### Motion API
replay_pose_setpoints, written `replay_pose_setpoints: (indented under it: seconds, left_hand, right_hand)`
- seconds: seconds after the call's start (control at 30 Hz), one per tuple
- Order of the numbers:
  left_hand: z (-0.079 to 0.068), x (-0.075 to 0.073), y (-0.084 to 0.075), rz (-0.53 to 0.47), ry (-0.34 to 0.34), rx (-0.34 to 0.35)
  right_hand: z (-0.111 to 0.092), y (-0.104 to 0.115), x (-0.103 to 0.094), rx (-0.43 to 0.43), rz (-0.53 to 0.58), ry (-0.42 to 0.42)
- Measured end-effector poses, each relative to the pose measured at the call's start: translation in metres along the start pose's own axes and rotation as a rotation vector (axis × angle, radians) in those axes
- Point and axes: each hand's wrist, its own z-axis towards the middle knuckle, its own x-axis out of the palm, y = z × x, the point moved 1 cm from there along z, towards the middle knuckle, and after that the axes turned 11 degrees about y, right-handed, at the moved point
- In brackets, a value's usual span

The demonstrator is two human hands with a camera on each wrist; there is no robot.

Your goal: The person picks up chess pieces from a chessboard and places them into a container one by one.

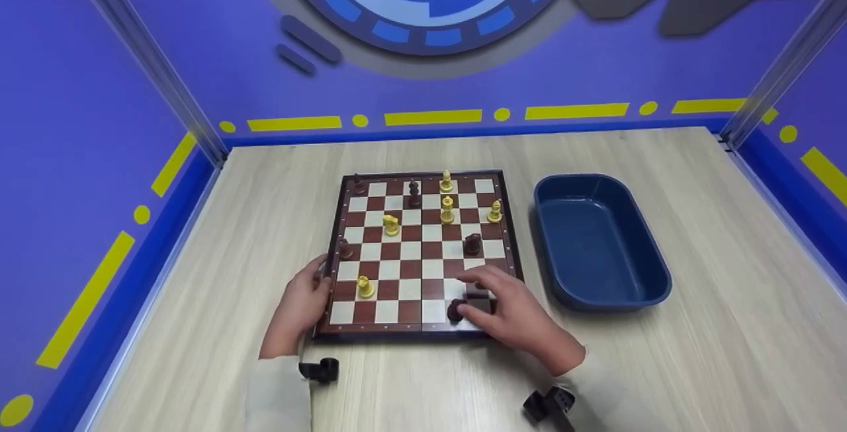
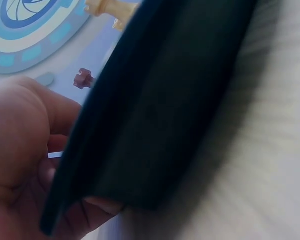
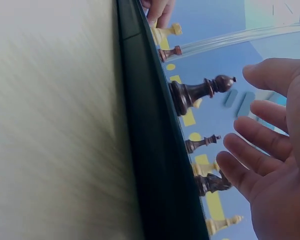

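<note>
A brown-and-white chessboard lies on the table. My left hand grips its left edge; in the left wrist view, fingers show below the dark rim. Near the front edge, a dark bishop stands upright. My right hand hovers over the front right squares, fingers spread and holding nothing. In the right wrist view, the thumb is just off the tip of the bishop. A dark knight stands beyond this hand, and a cream rook near the left one.
Farther back on the board stand several pieces, among them a cream knight, a tall dark piece and a cream bishop. Dark rooks line the left side. A deep blue tray sits right of the board.
</note>
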Motion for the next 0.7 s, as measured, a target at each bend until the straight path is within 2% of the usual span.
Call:
replay_pose_setpoints:
  seconds: [0.27,0.43,0.7]
  left_hand:
    - [0.002,-0.001,0.002,-0.03,-0.006,0.013]
    - [0.003,0.0,0.006,-0.066,-0.02,0.033]
    - [0.002,0.001,0.014,-0.152,-0.059,0.046]
  right_hand:
    - [0.003,-0.001,0.012,-0.027,0.026,0.029]
    - [0.004,-0.001,0.017,0.004,0.053,0.056]
    - [0.004,0.001,0.021,0.015,0.007,0.042]
